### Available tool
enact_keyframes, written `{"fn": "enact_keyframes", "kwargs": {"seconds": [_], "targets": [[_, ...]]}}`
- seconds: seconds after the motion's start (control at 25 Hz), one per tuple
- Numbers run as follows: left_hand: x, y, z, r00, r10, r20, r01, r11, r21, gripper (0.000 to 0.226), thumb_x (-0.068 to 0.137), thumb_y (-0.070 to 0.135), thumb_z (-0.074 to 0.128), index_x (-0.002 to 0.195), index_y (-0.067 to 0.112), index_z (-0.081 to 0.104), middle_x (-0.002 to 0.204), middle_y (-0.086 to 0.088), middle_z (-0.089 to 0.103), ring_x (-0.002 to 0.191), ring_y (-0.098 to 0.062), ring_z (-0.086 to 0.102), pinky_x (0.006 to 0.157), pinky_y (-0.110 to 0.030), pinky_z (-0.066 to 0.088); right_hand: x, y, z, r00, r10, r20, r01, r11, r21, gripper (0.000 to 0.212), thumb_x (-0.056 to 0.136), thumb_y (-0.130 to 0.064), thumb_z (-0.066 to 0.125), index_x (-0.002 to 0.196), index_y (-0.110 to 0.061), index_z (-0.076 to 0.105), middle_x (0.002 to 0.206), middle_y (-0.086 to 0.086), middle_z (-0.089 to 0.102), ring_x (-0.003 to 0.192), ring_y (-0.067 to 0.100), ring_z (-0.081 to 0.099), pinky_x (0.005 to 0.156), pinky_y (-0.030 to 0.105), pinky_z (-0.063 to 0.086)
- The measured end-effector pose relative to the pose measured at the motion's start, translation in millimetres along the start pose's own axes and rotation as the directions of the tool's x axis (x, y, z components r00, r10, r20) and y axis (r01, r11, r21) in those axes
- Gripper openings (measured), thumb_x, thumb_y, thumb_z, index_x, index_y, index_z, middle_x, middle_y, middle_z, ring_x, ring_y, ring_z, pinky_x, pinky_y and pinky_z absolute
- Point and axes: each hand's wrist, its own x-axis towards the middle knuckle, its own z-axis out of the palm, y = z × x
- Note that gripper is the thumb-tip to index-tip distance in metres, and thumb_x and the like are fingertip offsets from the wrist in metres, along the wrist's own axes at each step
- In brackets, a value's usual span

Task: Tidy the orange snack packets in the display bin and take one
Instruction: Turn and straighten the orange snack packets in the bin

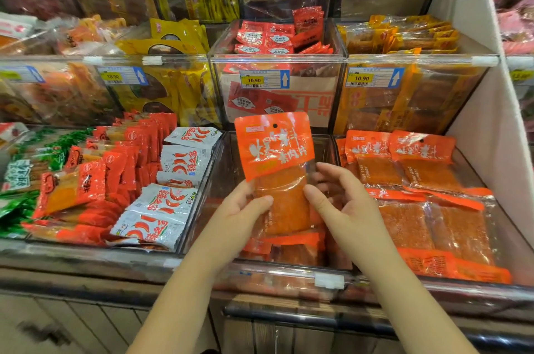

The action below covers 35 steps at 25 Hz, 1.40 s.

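Note:
An orange snack packet (274, 151) with white lettering and a clear lower window stands upright above the middle clear display bin (329, 281). My left hand (239, 212) grips its lower left edge, thumb across the front. At the packet's lower right edge is my right hand (344, 200), thumb on the front, the fingers behind and partly spread. More orange packets (291, 249) lie flat at the bottom of that bin, partly hidden by my hands.
The bin to the right holds many like orange packets (419, 162), some upright at the back, some flat. The left bin holds white chili packets (161, 209) and red ones (86, 183). Higher clear bins with price labels (264, 79) rise behind. A white wall (491, 136) closes the right.

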Motion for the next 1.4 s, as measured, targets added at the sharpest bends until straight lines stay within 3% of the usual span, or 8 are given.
{"fn": "enact_keyframes", "kwargs": {"seconds": [0.16, 0.36, 0.72, 0.84, 1.0, 1.24, 1.32, 1.4], "targets": [[1.7, -1.7, -6.1, 1.000, 0.012, -0.004, -0.012, 0.998, -0.063, 0.032, 0.106, 0.006, 0.043, 0.127, 0.021, 0.061, 0.111, 0.002, 0.075, 0.095, -0.011, 0.070, 0.074, -0.028, 0.058, -4.7, -4.6, 0.7, 0.997, 0.008, 0.079, -0.016, 0.995, 0.103, 0.015, 0.096, -0.030, 0.067, 0.109, -0.038, 0.066, 0.091, -0.005, 0.072, 0.086, 0.013, 0.070, 0.081, 0.038, 0.062], [0.6, -4.6, -7.0, 0.999, 0.026, -0.025, -0.027, 0.998, -0.058, 0.031, 0.107, 0.010, 0.042, 0.124, 0.026, 0.063, 0.110, 0.003, 0.075, 0.097, -0.010, 0.069, 0.079, -0.031, 0.057, -6.3, -6.7, -1.0, 0.999, -0.029, 0.027, 0.026, 0.995, 0.098, 0.011, 0.096, -0.022, 0.068, 0.102, -0.031, 0.067, 0.085, -0.004, 0.071, 0.080, 0.011, 0.068, 0.076, 0.025, 0.059], [-1.0, -4.5, -8.9, 0.999, 0.018, -0.030, -0.020, 0.998, -0.061, 0.030, 0.106, 0.020, 0.048, 0.120, 0.038, 0.068, 0.120, -0.006, 0.070, 0.109, -0.034, 0.067, 0.081, -0.064, 0.058, -6.9, -6.7, -1.0, 0.999, -0.038, 0.005, 0.037, 0.995, 0.090, 0.010, 0.095, -0.023, 0.068, 0.102, -0.031, 0.067, 0.084, -0.006, 0.071, 0.077, 0.011, 0.069, 0.073, 0.028, 0.059], [-2.3, -3.6, -7.4, 0.999, 0.043, -0.012, -0.043, 0.999, -0.030, 0.029, 0.106, 0.020, 0.048, 0.125, 0.034, 0.064, 0.117, 0.001, 0.073, 0.103, -0.024, 0.070, 0.075, -0.053, 0.062, -5.9, -5.0, 0.2, 1.000, -0.018, 0.007, 0.018, 0.997, 0.072, 0.022, 0.094, -0.032, 0.066, 0.115, -0.036, 0.061, 0.089, -0.007, 0.072, 0.084, 0.010, 0.070, 0.078, 0.036, 0.062], [-3.5, -1.8, -5.0, 0.996, 0.086, -0.003, -0.086, 0.996, 0.022, 0.026, 0.103, 0.018, 0.051, 0.126, 0.029, 0.056, 0.112, 0.007, 0.075, 0.096, -0.013, 0.073, 0.063, -0.031, 0.061, -6.8, -6.4, 3.4, 0.996, -0.044, 0.084, 0.034, 0.993, 0.117, 0.071, 0.091, -0.042, 0.065, 0.152, -0.050, 0.029, 0.116, -0.019, 0.066, 0.104, 0.008, 0.068, 0.087, 0.034, 0.061], [-3.1, -4.7, -1.0, 0.995, 0.083, -0.047, -0.079, 0.993, 0.090, 0.023, 0.100, 0.018, 0.060, 0.121, 0.028, 0.059, 0.101, -0.001, 0.074, 0.085, -0.018, 0.073, 0.057, -0.032, 0.059, -1.0, -1.4, -1.7, 0.993, -0.086, 0.084, 0.082, 0.995, 0.050, 0.047, 0.100, -0.026, 0.063, 0.138, -0.051, 0.051, 0.136, -0.024, 0.053, 0.123, -0.002, 0.055, 0.101, 0.038, 0.055], [-5.1, -10.9, 4.1, 0.980, 0.131, -0.149, -0.095, 0.969, 0.229, 0.018, 0.101, 0.019, 0.060, 0.116, 0.029, 0.060, 0.098, -0.002, 0.073, 0.081, -0.018, 0.072, 0.060, -0.040, 0.061, 10.1, 0.6, -20.3, 0.996, -0.073, -0.051, 0.075, 0.996, 0.053, 0.046, 0.100, -0.015, 0.061, 0.137, -0.042, 0.055, 0.138, -0.020, 0.056, 0.128, 0.000, 0.054, 0.107, 0.037, 0.049], [-7.2, -16.1, 16.8, 0.944, 0.294, -0.152, -0.159, 0.804, 0.573, 0.019, 0.100, 0.031, 0.058, 0.120, 0.033, 0.059, 0.110, 0.013, 0.067, 0.097, -0.006, 0.067, 0.083, -0.043, 0.058, 31.0, 4.1, -51.6, 0.977, -0.072, -0.199, 0.054, 0.994, -0.095, 0.046, 0.097, -0.009, 0.058, 0.134, -0.035, 0.059, 0.134, -0.014, 0.061, 0.125, 0.007, 0.057, 0.106, 0.034, 0.047]]}}
